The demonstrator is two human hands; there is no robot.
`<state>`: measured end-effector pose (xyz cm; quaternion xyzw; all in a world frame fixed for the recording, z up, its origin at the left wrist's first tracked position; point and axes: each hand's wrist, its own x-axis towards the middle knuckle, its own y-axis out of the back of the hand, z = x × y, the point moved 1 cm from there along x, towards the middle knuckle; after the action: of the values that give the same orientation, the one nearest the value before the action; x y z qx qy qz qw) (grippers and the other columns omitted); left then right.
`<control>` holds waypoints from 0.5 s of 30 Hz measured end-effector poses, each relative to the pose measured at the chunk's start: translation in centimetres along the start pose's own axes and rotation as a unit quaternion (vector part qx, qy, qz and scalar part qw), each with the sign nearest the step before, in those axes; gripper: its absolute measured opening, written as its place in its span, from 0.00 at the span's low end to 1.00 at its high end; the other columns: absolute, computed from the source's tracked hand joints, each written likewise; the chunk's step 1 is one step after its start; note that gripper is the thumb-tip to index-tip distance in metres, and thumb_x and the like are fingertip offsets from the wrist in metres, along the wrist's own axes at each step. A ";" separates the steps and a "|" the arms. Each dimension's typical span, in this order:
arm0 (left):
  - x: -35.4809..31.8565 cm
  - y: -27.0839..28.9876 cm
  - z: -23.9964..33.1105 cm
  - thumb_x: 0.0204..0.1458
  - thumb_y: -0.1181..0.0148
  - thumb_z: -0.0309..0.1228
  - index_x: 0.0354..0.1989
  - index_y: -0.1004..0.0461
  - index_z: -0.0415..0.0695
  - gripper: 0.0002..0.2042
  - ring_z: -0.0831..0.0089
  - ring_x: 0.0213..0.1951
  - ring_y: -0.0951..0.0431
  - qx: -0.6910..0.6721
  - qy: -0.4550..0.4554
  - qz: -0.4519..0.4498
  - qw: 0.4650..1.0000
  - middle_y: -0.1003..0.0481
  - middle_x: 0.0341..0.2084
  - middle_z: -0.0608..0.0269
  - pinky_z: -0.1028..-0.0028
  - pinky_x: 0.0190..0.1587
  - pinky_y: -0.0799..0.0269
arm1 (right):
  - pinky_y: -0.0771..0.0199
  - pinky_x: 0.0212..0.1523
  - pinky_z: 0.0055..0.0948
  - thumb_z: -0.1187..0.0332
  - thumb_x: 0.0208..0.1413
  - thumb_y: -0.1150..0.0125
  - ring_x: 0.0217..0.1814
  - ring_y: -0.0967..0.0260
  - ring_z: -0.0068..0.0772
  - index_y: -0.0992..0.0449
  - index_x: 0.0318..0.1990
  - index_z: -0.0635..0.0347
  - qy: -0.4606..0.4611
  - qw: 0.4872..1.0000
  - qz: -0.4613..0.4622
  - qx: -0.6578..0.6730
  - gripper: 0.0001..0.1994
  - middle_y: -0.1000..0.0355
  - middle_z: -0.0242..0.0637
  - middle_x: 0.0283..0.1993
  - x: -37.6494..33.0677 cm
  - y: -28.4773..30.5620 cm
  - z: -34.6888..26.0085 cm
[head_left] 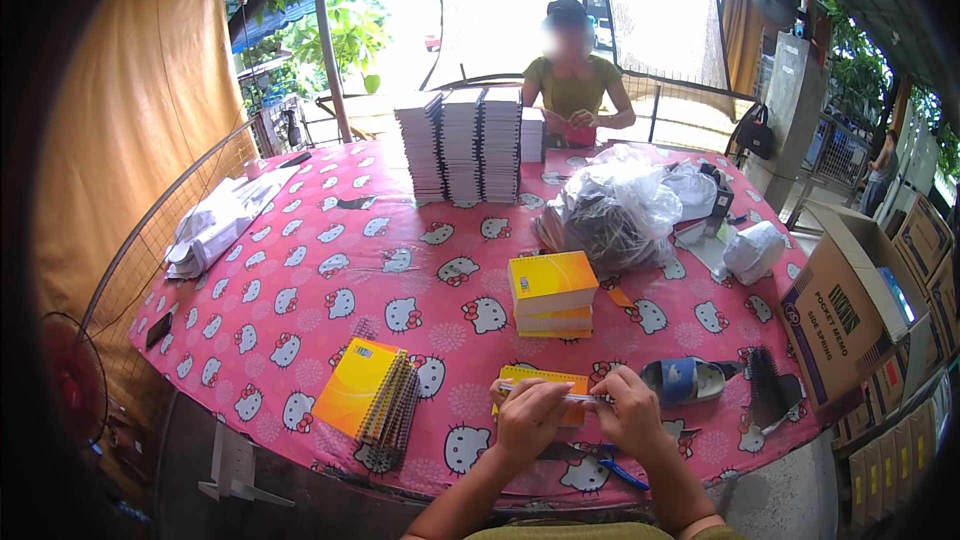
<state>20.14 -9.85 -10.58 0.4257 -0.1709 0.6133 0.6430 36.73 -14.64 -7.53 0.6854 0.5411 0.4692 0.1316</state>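
Note:
Near the front edge of the table, my left hand (530, 415) and my right hand (632, 410) are closed at the two ends of a slim, pale notebook-like piece (575, 397) seen edge-on. Its exact kind is hard to make out. Behind and below my fingers lies a yellow spiral notebook (545, 376). Blue-handled pliers (622, 468) rest on the tablecloth under my right wrist. To the left, several yellow spiral notebooks (362, 385) lean together with their coils showing. A stack of yellow notebooks (553, 285) stands beyond my hands.
Tall stacks of coil-bound white pads (460, 145) stand at the back of the pink tablecloth (330, 315), before a seated co-worker (575, 85). Plastic bags (620, 205) lie at right. A blue slipper (683, 381), black coils (768, 390) and an open carton (845, 310) are nearer.

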 end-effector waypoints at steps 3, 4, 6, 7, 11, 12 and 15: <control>-0.4 -0.1 -0.6 0.42 0.32 0.27 0.34 0.21 0.47 0.09 0.69 0.35 0.22 0.004 -0.002 -0.016 1.000 0.21 0.28 0.68 0.70 0.43 0.37 | 0.29 0.32 0.37 0.72 0.46 0.34 0.37 0.29 0.45 0.27 0.33 0.61 -0.017 0.999 -0.038 0.002 0.08 0.31 0.41 0.34 0.0 0.1 -0.1; -0.5 -0.2 -0.8 0.44 0.33 0.28 0.35 0.21 0.48 0.09 0.69 0.35 0.22 0.006 -0.001 -0.024 1.000 0.21 0.28 0.69 0.70 0.44 0.39 | 0.29 0.33 0.37 0.72 0.45 0.34 0.37 0.29 0.45 0.27 0.34 0.61 -0.016 0.998 -0.064 0.000 0.10 0.31 0.42 0.35 0.1 0.6 -0.2; -0.5 -0.2 -1.0 0.44 0.33 0.30 0.35 0.20 0.49 0.09 0.71 0.36 0.22 0.001 0.007 -0.031 0.999 0.21 0.28 0.71 0.69 0.46 0.42 | 0.29 0.36 0.37 0.72 0.45 0.33 0.38 0.29 0.45 0.27 0.38 0.62 -0.020 0.998 -0.058 0.007 0.12 0.30 0.43 0.37 0.4 2.1 -0.1; -0.4 -0.1 -1.1 0.44 0.33 0.30 0.35 0.20 0.50 0.09 0.72 0.36 0.22 -0.001 0.011 -0.034 0.999 0.21 0.27 0.72 0.68 0.47 0.43 | 0.29 0.37 0.38 0.71 0.45 0.33 0.39 0.29 0.45 0.26 0.40 0.62 -0.024 0.999 -0.025 0.016 0.14 0.29 0.44 0.37 0.7 3.3 0.2; 0.0 0.0 -0.9 0.40 0.32 0.25 0.35 0.20 0.47 0.11 0.68 0.38 0.23 0.012 -0.019 -0.046 0.999 0.21 0.32 0.65 0.70 0.44 0.33 | 0.31 0.47 0.40 0.67 0.43 0.29 0.45 0.31 0.48 0.28 0.47 0.63 -0.157 0.984 0.057 -0.063 0.23 0.29 0.46 0.43 -1.8 7.9 6.0; 0.1 -0.1 -0.7 0.40 0.31 0.26 0.36 0.20 0.48 0.12 0.68 0.39 0.23 0.012 -0.012 -0.046 0.999 0.21 0.32 0.66 0.69 0.45 0.34 | 0.32 0.49 0.40 0.65 0.41 0.28 0.47 0.31 0.49 0.28 0.47 0.63 -0.170 0.978 0.067 -0.096 0.25 0.30 0.46 0.45 -3.0 8.5 8.4; 0.8 0.3 0.6 0.37 0.29 0.29 0.36 0.21 0.49 0.14 0.68 0.39 0.24 0.048 0.014 -0.046 0.998 0.22 0.32 0.67 0.67 0.49 0.39 | 0.33 0.52 0.41 0.62 0.35 0.24 0.51 0.33 0.49 0.29 0.48 0.63 -0.236 0.958 -0.020 -0.162 0.30 0.31 0.46 0.48 -5.3 9.3 11.2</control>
<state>20.17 -9.84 -9.58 0.4545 -0.1123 0.5962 0.6522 51.37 -19.12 -9.68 0.7355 0.4250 0.3723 0.3740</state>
